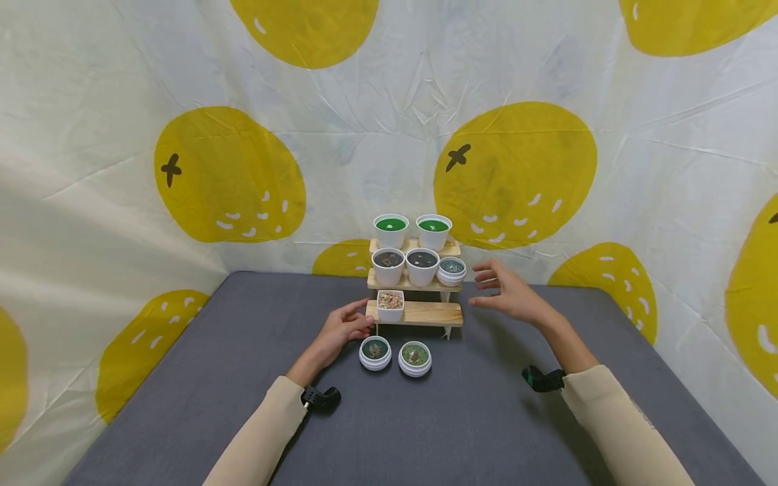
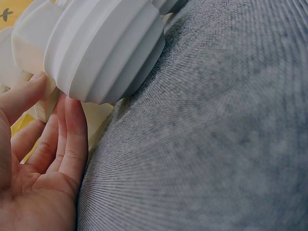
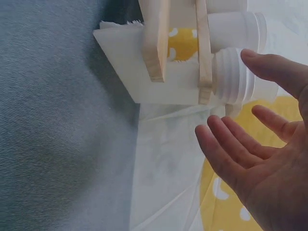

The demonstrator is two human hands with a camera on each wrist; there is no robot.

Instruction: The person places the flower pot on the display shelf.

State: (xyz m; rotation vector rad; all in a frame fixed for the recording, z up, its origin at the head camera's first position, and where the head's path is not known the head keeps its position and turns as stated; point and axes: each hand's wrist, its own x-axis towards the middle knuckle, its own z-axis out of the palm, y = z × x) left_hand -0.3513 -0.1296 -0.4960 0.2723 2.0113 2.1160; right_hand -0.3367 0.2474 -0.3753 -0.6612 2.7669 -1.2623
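Observation:
A three-step wooden stand (image 1: 434, 312) holds several white containers. My left hand (image 1: 336, 335) is at the left end of its lowest step, thumb and fingers apart, fingertips right at the board's end. Just beside them on that step is a square white cup (image 1: 391, 312) of brownish bits. The left wrist view has this hand (image 2: 48, 168) behind a ribbed white pot (image 2: 108, 48). My right hand (image 1: 509, 291) is in the air right of the stand, fingers spread and holding nothing. In the right wrist view its thumb overlaps the small ribbed pot (image 3: 233, 77) on the middle step.
Two round white cups of dark contents (image 1: 387, 270) share the middle step with the ribbed pot. Two green-filled cups (image 1: 391, 236) stand on top. In front, two low ribbed pots (image 1: 375, 358) sit on the grey table (image 1: 425, 432). A fruit-patterned cloth (image 1: 365, 155) hangs behind.

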